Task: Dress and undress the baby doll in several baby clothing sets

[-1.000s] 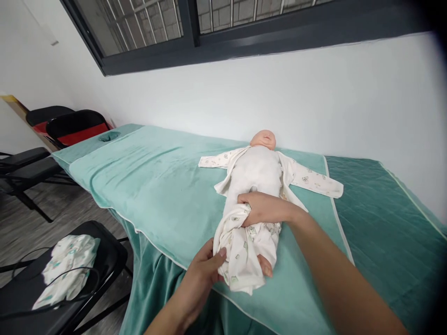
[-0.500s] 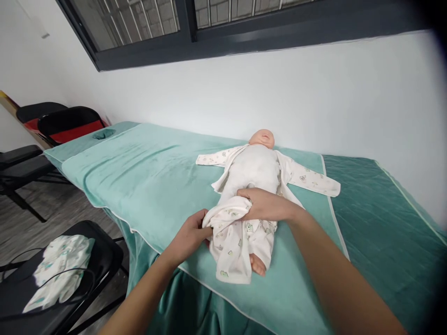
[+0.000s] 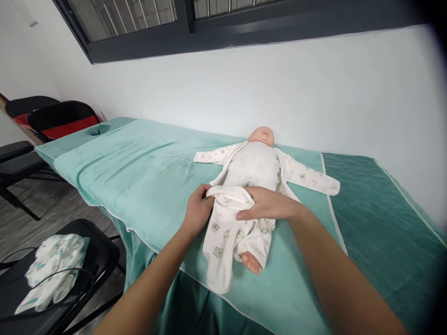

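A baby doll [image 3: 261,136] lies on its back on the green-covered table, its cloth body [image 3: 252,163] bare between the open sides of a printed white top [image 3: 309,178]. Printed white pants [image 3: 223,237] cover its legs, with one foot [image 3: 250,263] showing at a leg opening. My left hand [image 3: 199,207] pinches the waistband at its left edge. On the other side of the waistband, my right hand [image 3: 263,204] grips the bunched fabric near the doll's hip. The doll's other foot is hidden inside the long pant leg.
The green table [image 3: 139,172] stands against a white wall under a barred window. At the lower left, a black chair [image 3: 101,253] holds a bundle of white cloth [image 3: 56,270] and a dark cable. More black and red chairs [image 3: 66,121] stand at the far left.
My left hand has moved up with the waistband, toward the doll's hip. The near pant leg has shifted left and hangs longer. My right hand has changed its hold slightly.
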Demonstrator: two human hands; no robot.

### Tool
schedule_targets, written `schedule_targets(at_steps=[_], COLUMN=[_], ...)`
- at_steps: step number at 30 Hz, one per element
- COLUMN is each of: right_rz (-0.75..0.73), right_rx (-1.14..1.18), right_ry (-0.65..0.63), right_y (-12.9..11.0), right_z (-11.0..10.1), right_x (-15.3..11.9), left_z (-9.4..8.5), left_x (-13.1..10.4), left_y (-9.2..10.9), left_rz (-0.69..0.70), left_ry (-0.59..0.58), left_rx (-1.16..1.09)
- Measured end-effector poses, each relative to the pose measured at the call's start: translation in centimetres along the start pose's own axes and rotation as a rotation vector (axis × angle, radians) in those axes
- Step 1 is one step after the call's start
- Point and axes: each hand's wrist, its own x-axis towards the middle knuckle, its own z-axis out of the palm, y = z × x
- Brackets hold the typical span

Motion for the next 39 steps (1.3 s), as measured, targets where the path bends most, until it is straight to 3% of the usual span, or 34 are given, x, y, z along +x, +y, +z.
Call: schedule_targets(at_steps=[4,8,13,16,23,29,34,37,39], right_rz=[0.038,0.062,0.061,0.02,0.017,0.122,0.123,0.144,0.159], right_rx=[-0.122,-0.142,-0.123,-0.079,-0.079,-0.369,-0.369,-0.344,-0.325], right_ry=[0.185,0.345,0.369,0.364,0.352,0.518,0.658,0.71,0.663], right_y=[0.4,0.4,0.3,0.6,0.6,0.4,1.2,1.6,1.6], right_z=[0.4,0.8,0.9,0.8,0.7,0.6,1.2,1.3,1.1], right_x=[0.4,0.8,1.0,0.9,0.3,-0.1,0.7,1.1,1.0], left_z=[1.4,1.0,-0.4,-0.3,0.2,0.8,1.2,0.8,0.3], left_x=[1.1,-0.7,-5.2,-6.2,-2.3,-0.3,-0.7,-1.2,-2.1], left_y=[-0.3,-0.4,0.5,0.7,-0.4,-0.9,-1.6,-1.7,-1.8], left_rz=[0.081,0.009,-0.097,-0.08,0.154,0.337,0.259,0.196,0.154], left_ry=[0.07,0.182,-0.123,-0.138,0.03,0.082,0.134,0.063,0.018], left_rx=[0.122,0.189,0.208,0.185,0.496,0.852,0.867,0.731,0.57])
